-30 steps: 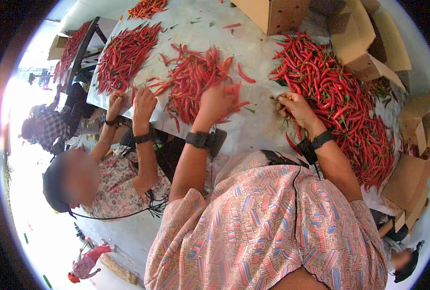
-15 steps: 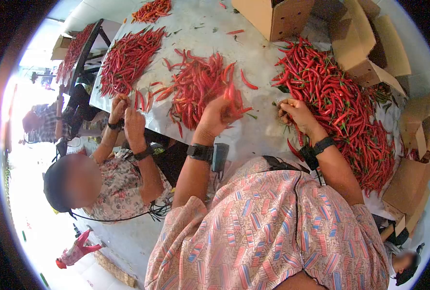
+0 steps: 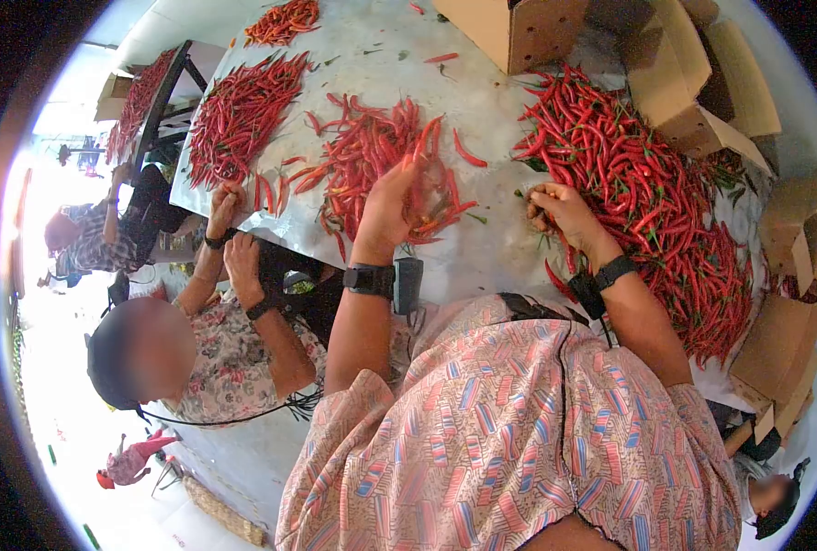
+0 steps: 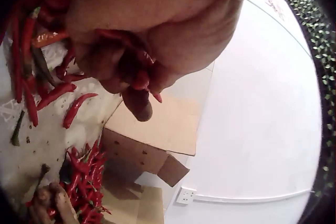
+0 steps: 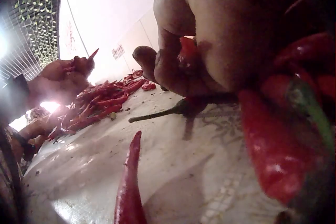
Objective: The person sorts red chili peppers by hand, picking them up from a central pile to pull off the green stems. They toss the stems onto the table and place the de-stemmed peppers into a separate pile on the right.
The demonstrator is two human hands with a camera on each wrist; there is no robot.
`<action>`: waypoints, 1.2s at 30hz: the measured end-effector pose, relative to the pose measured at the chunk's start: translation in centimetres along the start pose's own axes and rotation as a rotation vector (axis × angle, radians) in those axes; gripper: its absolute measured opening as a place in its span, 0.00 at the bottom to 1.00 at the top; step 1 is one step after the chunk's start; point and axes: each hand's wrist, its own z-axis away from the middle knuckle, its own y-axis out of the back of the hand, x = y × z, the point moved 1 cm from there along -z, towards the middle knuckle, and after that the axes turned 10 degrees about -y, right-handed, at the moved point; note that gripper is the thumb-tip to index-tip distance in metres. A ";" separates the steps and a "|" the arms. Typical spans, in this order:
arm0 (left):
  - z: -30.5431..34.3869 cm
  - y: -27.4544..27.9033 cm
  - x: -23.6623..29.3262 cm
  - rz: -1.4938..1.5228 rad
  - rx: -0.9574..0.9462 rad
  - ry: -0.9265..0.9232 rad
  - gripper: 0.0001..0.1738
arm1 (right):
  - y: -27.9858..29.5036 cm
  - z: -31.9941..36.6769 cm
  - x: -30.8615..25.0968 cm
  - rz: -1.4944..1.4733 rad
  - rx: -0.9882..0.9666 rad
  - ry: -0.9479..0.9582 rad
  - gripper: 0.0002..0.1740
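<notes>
My left hand is raised over a loose pile of red chili peppers. Its fingers curl round chili peppers, whose red tips poke out between thumb and fingers in the left wrist view. On the other side, my right hand sits low at the edge of a larger heap of stemmed red chilies. Curled fingers there grip a red chili, mostly hidden by the hand in the right wrist view. A green stem shows just beneath those fingers.
Open cardboard boxes stand behind and right of the large heap. At my left, another person works at the table edge, near a further chili pile. A single chili lies between the piles on the white tabletop.
My left hand has risen from the loose pile, its fingers now pointing up with chilies in them. My right hand stays almost in place. The neighbour's nearer hand has drawn back from the table.
</notes>
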 end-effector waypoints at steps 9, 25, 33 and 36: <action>-2.4 0.3 -0.8 -1.099 -0.194 -0.127 0.14 | 0.4 -0.7 0.6 -0.028 -0.009 0.020 0.09; -10.2 -1.3 -0.8 -2.200 -0.009 -0.482 0.30 | 0.5 -0.3 0.3 0.004 -0.011 0.011 0.09; -6.0 -0.4 0.0 -0.806 -0.054 -0.156 0.11 | 0.1 0.2 -0.1 0.027 -0.005 0.057 0.10; -4.4 -0.6 0.4 -0.434 0.012 -0.117 0.07 | 0.2 0.4 -0.2 0.028 -0.005 0.030 0.09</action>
